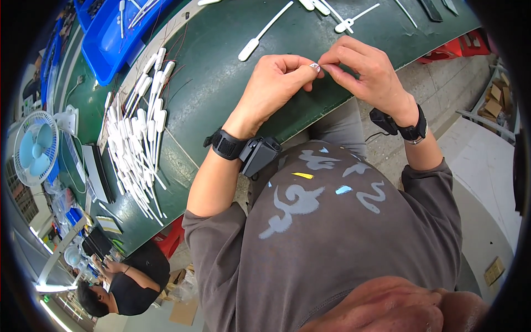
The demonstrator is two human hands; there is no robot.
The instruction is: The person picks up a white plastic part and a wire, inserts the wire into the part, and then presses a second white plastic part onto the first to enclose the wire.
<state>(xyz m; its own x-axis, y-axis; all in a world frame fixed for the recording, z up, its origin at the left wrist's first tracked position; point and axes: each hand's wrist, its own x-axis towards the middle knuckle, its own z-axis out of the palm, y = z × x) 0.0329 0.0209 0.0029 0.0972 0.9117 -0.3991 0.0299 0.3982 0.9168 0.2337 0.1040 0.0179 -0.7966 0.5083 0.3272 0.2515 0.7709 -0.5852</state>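
My left hand and my right hand meet fingertip to fingertip just above the near edge of the green table. Together they pinch a tiny pale piece between thumbs and forefingers; it is too small to tell what it is. Both wrists wear black bands, and a dark clip-on device hangs from the left one. A single white stick-shaped part lies on the table just beyond my left hand.
A big heap of white stick-shaped parts with thin wires lies at the left of the table. A blue bin stands at the far left, a small fan beside it. Another person sits at lower left. Red stools stand under the table.
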